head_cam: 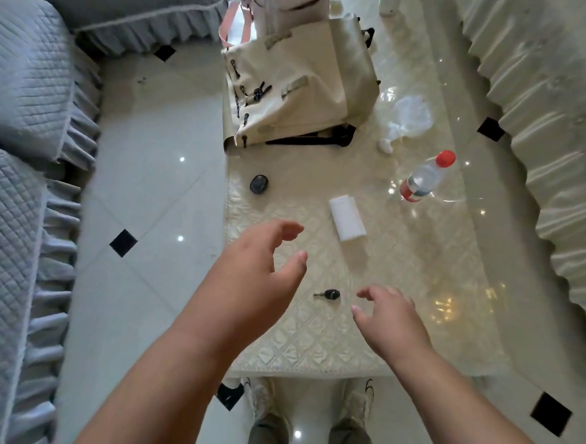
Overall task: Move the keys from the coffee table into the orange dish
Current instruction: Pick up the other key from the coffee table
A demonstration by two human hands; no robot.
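Black keys (328, 294) on table (402, 263); hands apart, empty

keys (328, 294) too small to count, sofa (17, 102) cut by left edge — shoes (262, 396) half hidden by table (311, 343)

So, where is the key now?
Head view: the key lies on the coffee table, low centre, between the left hand and right hand.

I can read no text, brand or number anywhere. The water bottle (424, 176) on the table has a red and blue label (410, 192), but its print is too small and blurred to read.
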